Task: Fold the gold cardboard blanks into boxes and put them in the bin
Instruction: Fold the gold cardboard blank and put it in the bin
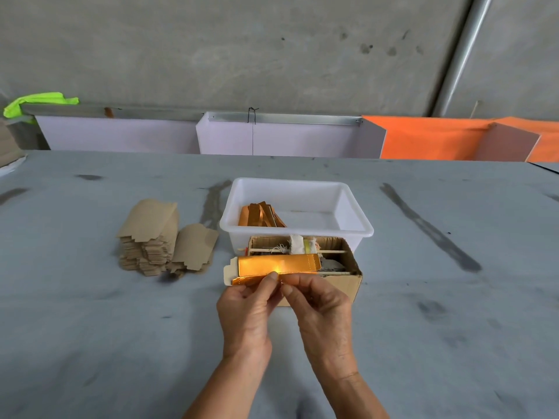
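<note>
Nearest the camera, both hands meet over the grey counter (90, 328): the left hand (246, 309) and the right hand (320, 306) each pinch the lower edge of a gold cardboard blank (276, 264) between thumb and fingertips, holding it lifted just in front of an open brown carton (348, 276) filled with sticks and scraps of cloth. The blank is partly folded, its shiny face up and a pale end flap poking out at the left. It looks light and thin, stiff along its panels yet ready to bend at the scored lines, and the foil face is probably slick, so a hold close to the creases and on the edges seems safest; a hard squeeze mid-panel could dent it. Left of the carton lies a stack of flat blanks (151, 246), brown side up. Behind the carton sits the white bin (360, 228), with a few gold pieces (257, 216) already inside at its left end.
</note>
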